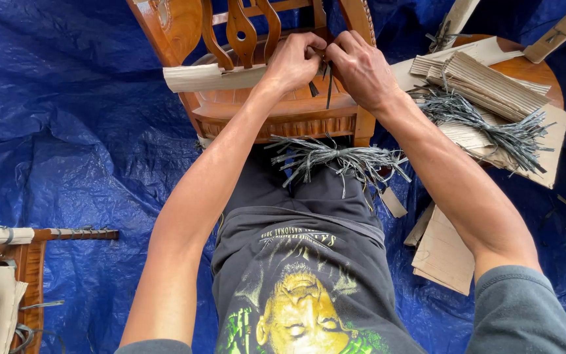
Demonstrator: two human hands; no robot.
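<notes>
1. My left hand [294, 62] is curled tight, fingers pinched on the dark strips [327, 82] at the back of the wooden chair [276, 108].
2. My right hand [361, 65] sits just beside the left, knuckles almost touching, its fingers also closed on the same strips.
3. The strips hang down from between my two hands, in front of the chair's carved rail; how they are tied I cannot tell, since my fingers cover that spot.
4. Left of my left hand, a band of pale paper wrap [207, 77] lies across the chair frame.
5. Below both hands, near my lap, rests a loose bundle of grey strips [335, 158].
6. To the right of my right hand, a stack of folded cardboard [486, 82] sits on a round wooden surface, with another bundle of grey strips [486, 121] lying across it.
7. Below my right forearm, more flat cardboard pieces [443, 252] lie on the blue tarp [80, 144].
8. Far down left of my left arm, part of another wooden frame [31, 259] shows, partly wrapped.
</notes>
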